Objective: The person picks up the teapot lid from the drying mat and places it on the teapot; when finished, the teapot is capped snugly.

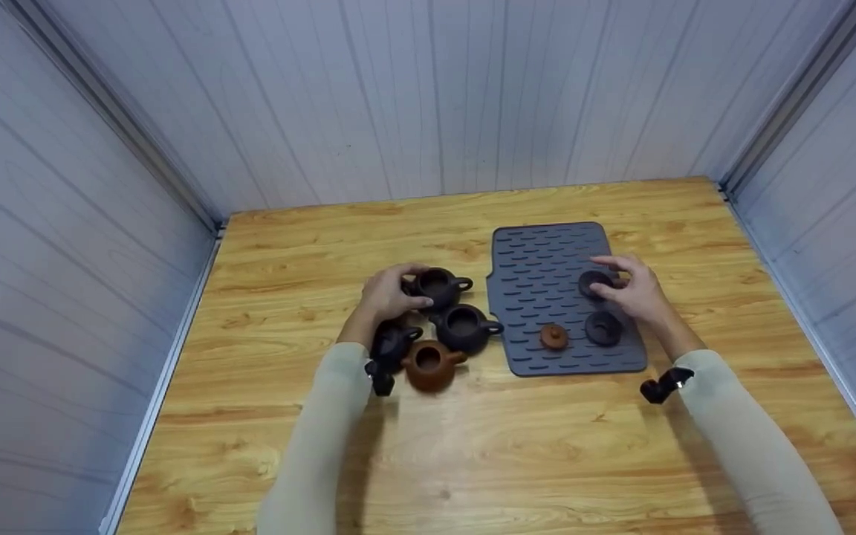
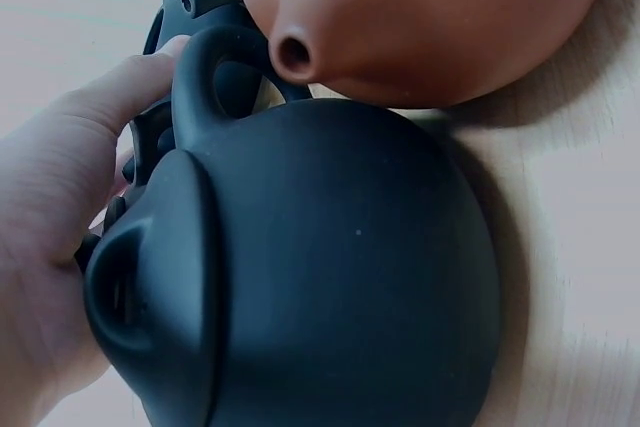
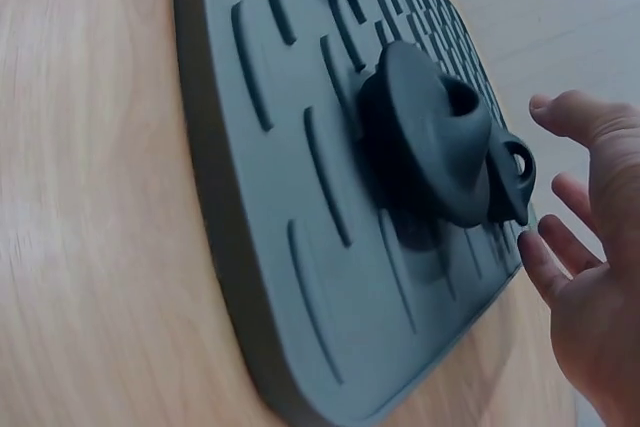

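Observation:
In the head view my left hand (image 1: 389, 292) grips the farthest black teapot (image 1: 452, 299), thumb and fingers around its near-left side. A lidded black teapot (image 2: 340, 267) fills the left wrist view and hides part of that grip. My right hand (image 1: 634, 290) is over the mat's right side, thumb and fingers spread around a black teapot lid (image 1: 586, 282). In the right wrist view its fingertips (image 3: 545, 257) stand apart from that lid. Another black lid (image 3: 425, 137) lies nearer on the mat.
A grey ridged drying mat (image 1: 539, 297) lies right of the teapots, with a small brown lid (image 1: 553, 336) on it. A lidless black teapot (image 1: 465, 345) and a brown teapot (image 1: 429, 379) stand close together. Pale panel walls (image 1: 413, 96) enclose the wooden table (image 1: 517, 446).

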A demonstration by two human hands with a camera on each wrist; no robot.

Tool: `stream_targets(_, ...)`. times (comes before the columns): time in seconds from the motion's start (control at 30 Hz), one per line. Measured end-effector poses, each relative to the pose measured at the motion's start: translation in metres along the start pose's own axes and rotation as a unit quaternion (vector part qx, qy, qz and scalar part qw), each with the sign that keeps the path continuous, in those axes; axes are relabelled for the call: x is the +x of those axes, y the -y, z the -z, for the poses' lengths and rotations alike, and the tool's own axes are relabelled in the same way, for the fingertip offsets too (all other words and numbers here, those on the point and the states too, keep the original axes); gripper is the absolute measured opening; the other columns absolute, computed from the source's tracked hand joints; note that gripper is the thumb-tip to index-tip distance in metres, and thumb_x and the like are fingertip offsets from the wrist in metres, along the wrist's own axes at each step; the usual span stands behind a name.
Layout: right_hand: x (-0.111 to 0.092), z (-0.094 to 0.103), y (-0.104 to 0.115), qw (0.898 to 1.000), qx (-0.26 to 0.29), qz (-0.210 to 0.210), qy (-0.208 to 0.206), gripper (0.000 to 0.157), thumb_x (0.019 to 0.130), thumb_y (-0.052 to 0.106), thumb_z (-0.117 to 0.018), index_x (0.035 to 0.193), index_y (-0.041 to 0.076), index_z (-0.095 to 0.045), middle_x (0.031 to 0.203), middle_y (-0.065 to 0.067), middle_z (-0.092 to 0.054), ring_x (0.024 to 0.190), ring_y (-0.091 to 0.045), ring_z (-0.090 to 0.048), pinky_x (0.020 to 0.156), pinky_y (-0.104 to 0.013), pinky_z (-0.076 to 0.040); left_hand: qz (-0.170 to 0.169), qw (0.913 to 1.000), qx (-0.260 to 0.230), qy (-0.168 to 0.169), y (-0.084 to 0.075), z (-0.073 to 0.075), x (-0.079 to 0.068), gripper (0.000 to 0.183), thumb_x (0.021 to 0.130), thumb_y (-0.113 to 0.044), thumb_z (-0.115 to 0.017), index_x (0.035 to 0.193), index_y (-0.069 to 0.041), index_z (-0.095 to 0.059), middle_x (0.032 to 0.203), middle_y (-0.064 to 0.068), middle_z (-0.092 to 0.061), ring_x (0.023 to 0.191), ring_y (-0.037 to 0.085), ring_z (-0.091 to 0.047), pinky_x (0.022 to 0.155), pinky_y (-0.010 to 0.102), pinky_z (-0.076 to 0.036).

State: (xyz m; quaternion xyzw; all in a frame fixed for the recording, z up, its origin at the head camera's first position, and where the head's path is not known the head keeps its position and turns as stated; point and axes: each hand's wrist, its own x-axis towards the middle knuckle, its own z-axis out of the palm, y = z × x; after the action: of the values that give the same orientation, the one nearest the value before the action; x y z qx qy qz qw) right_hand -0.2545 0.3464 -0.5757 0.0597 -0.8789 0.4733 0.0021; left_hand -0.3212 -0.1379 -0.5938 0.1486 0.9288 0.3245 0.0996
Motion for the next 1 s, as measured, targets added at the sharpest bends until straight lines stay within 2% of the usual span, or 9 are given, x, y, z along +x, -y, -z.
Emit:
stream_targets(0.07,0.000,0.000,-0.002,1.000,0.005,0.000,0.002,0.054,0.106,0.010,-0.080,0.156,-0.002,-0.063,0.153,-0.030,-0.055,0.142,-0.043,-0.054,0.119,-0.044,-0.054,0.010,0.9999,-0.007,0.006,-0.021,0.010,-0.013,0.068,0.096,-0.042,-0.091,0.158,-0.028,-0.067,0.156,0.006,-0.073,0.138,0.035,-0.072,0.131,0.060,-0.041)
stream_targets(0.17,0.000,-0.002,-0.007,1.000,0.012,0.008,0.001,0.052,0.104,0.006,-0.080,0.153,-0.004,-0.065,0.151,-0.032,-0.058,0.138,-0.039,-0.056,0.106,-0.018,-0.052,0.014,0.9998,-0.013,0.008,-0.021,0.010,-0.013,0.069,0.095,-0.042,-0.091,0.158,-0.028,-0.067,0.155,0.006,-0.073,0.138,0.034,-0.072,0.131,0.060,-0.041)
stream_targets(0.23,0.001,-0.003,-0.010,1.000,0.018,0.016,-0.001,0.051,0.103,0.002,-0.080,0.151,-0.006,-0.066,0.150,-0.033,-0.059,0.136,-0.038,-0.057,0.100,-0.011,-0.050,0.013,0.9998,-0.014,0.003,-0.013,0.006,-0.006,0.069,0.094,-0.045,-0.092,0.157,-0.029,-0.068,0.155,0.004,-0.074,0.136,0.033,-0.073,0.131,0.061,-0.041)
stream_targets(0.37,0.003,-0.004,-0.015,1.000,0.017,0.022,-0.009,0.049,0.102,-0.001,-0.079,0.149,-0.007,-0.067,0.145,-0.034,-0.062,0.131,-0.035,-0.059,0.095,-0.012,-0.050,0.000,0.9999,-0.015,-0.004,0.005,-0.001,0.004,0.071,0.091,-0.054,-0.093,0.155,-0.033,-0.068,0.155,-0.003,-0.074,0.134,0.028,-0.074,0.129,0.059,-0.043)
stream_targets(0.5,0.004,-0.004,-0.017,1.000,0.012,0.018,-0.010,0.047,0.103,0.000,-0.078,0.149,-0.006,-0.068,0.142,-0.031,-0.063,0.126,-0.032,-0.059,0.093,-0.016,-0.049,0.009,0.9998,-0.019,0.001,-0.005,0.004,0.000,0.071,0.092,-0.049,-0.093,0.156,-0.031,-0.068,0.156,0.000,-0.073,0.135,0.032,-0.073,0.128,0.061,-0.044)
stream_targets(0.57,0.004,-0.004,-0.016,1.000,0.009,0.012,-0.009,0.045,0.103,0.002,-0.079,0.147,-0.004,-0.070,0.141,-0.031,-0.063,0.124,-0.030,-0.058,0.092,-0.016,-0.048,0.019,0.9995,-0.024,0.007,-0.016,0.009,-0.006,0.071,0.092,-0.043,-0.094,0.157,-0.029,-0.067,0.158,0.003,-0.072,0.138,0.036,-0.071,0.129,0.063,-0.043)
stream_targets(0.73,0.002,-0.004,-0.014,1.000,0.004,-0.012,-0.001,0.039,0.104,0.009,-0.080,0.141,-0.002,-0.074,0.141,-0.029,-0.058,0.120,-0.029,-0.057,0.091,-0.014,-0.044,0.014,0.9997,-0.021,-0.004,-0.012,0.008,-0.006,0.070,0.092,-0.045,-0.095,0.155,-0.032,-0.069,0.156,0.000,-0.073,0.136,0.032,-0.073,0.128,0.061,-0.044)
stream_targets(0.9,0.002,-0.004,-0.015,1.000,-0.005,-0.021,-0.001,0.035,0.103,0.011,-0.082,0.135,-0.004,-0.077,0.138,-0.028,-0.059,0.109,-0.022,-0.057,0.088,-0.014,-0.045,0.023,0.9993,-0.028,0.005,-0.022,0.012,-0.013,0.069,0.093,-0.039,-0.094,0.156,-0.029,-0.068,0.156,0.005,-0.073,0.139,0.038,-0.070,0.136,0.067,-0.031)
stream_targets(1.0,0.002,-0.005,-0.016,1.000,-0.002,-0.018,-0.007,0.033,0.103,0.011,-0.082,0.132,-0.005,-0.079,0.135,-0.027,-0.060,0.106,-0.017,-0.056,0.086,-0.013,-0.045,0.019,0.9997,-0.016,-0.003,-0.015,0.007,-0.008,0.069,0.093,-0.043,-0.093,0.156,-0.030,-0.068,0.156,0.004,-0.073,0.140,0.038,-0.070,0.135,0.068,-0.029)
